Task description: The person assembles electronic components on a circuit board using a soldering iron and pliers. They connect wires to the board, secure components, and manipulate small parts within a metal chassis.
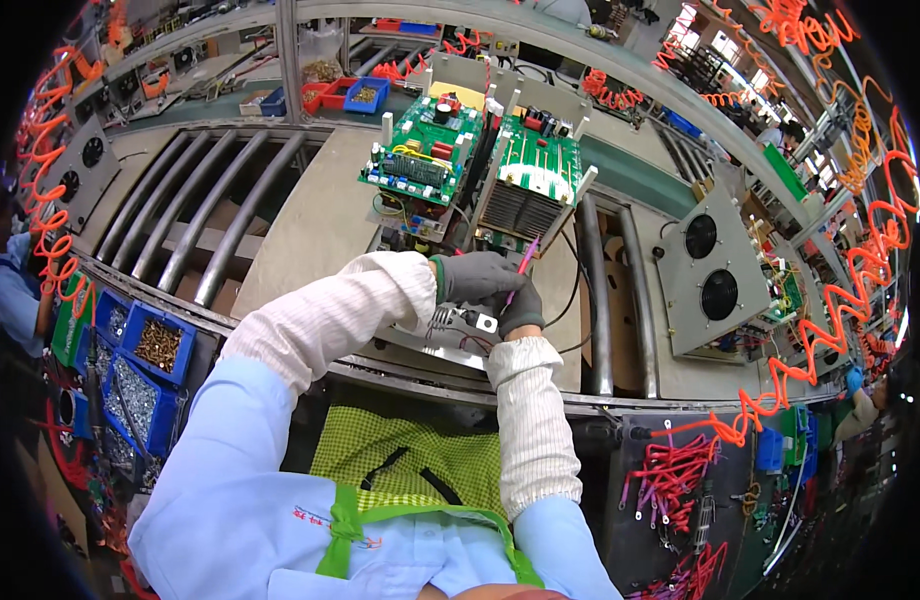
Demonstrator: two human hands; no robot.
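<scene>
Both hands wear grey gloves and meet in front of an opened electronic unit. My left hand is closed, its fingertips pinching a short pink cable. Just below and to the right, my right hand closes round the same cable's lower part; its fingertips are partly hidden. The unit has a green circuit board on the left. On the right, another green board sits above a dark finned heatsink. A white part with a dark hole shows under my hands.
Metal rollers flank the work board. A grey panel with two fans stands to the right. Blue bins of screws are at the lower left. Pink cables lie lower right, near a coiled orange hose. Other people work at both sides.
</scene>
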